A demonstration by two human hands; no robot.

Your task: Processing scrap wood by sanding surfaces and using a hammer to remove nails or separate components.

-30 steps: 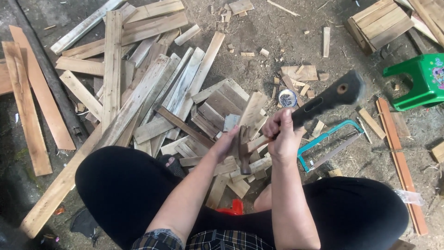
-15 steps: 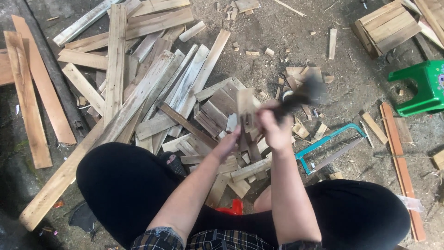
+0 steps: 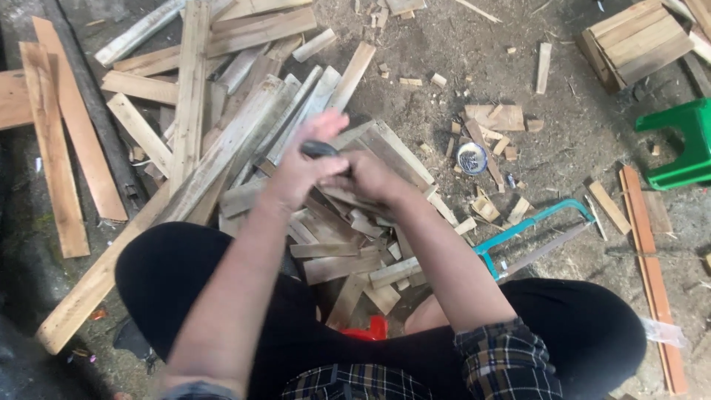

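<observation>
Both hands met over the heap of pale split wooden slats (image 3: 244,148). The right hand (image 3: 370,178) was closed around a dark-handled chopping tool (image 3: 320,150), whose dark end showed just above the knuckles. The left hand (image 3: 304,167) lay partly open against it, fingers spread; whether it gripped, I could not tell. A small round blue-and-white tin (image 3: 471,157) sat on the dirt to the right, near a teal-framed hacksaw (image 3: 537,230) and a green plastic stool (image 3: 681,144).
</observation>
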